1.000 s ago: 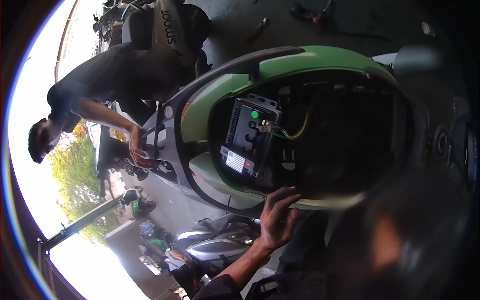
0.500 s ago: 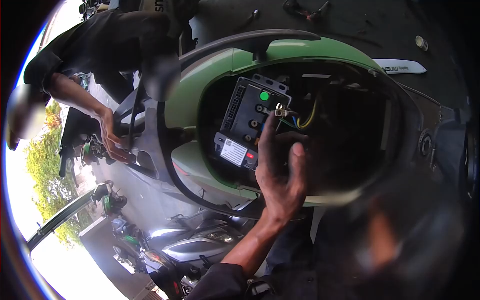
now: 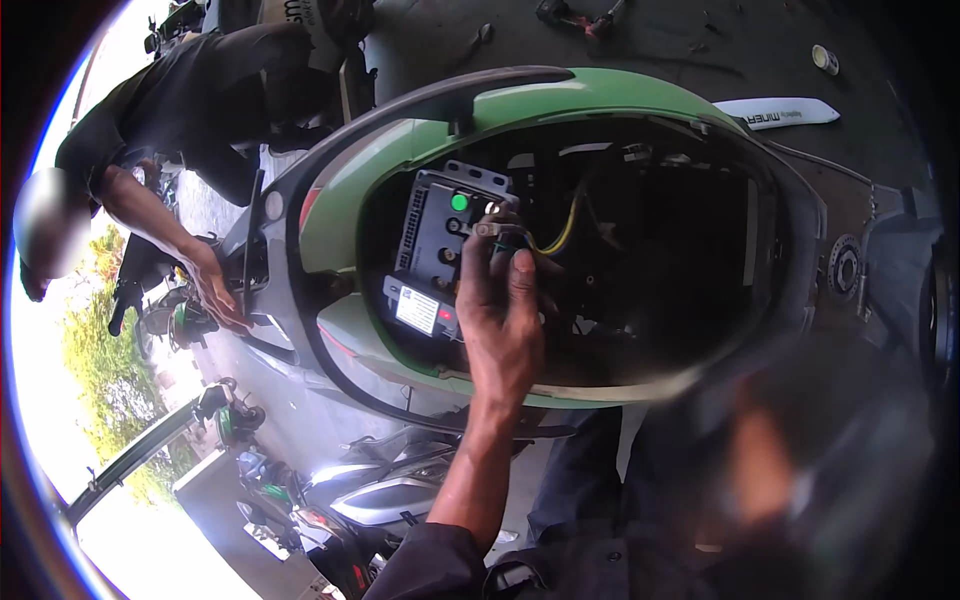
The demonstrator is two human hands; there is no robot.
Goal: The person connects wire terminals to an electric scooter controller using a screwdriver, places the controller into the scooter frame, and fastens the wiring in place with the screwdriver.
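Note:
My left hand (image 3: 500, 335) reaches into the opening of a green scooter body (image 3: 600, 92). Its thumb and fingers are closed around wires with metal ring terminals (image 3: 489, 229); yellow and blue wires (image 3: 562, 235) run off to the right. Just left of the fingers sits a black controller box (image 3: 433, 232) with round terminal posts, a green dot sticker and a white label (image 3: 416, 310). Whether the ring terminals touch a post is hidden by the fingers. My right hand (image 3: 762, 455) is a heavy blur at the lower right, its fingers unreadable.
On the left, another person (image 3: 190, 110) leans in, a hand (image 3: 215, 290) on the scooter's tail end. A silver-grey scooter (image 3: 390, 490) is parked below. A white panel (image 3: 780, 113), a small can (image 3: 825, 60) and a red tool (image 3: 592, 25) lie on the floor.
My left thumb and fingers, apart before, have come together on the wires. The scooter and controller box have shifted left in view. My right hand stays blurred.

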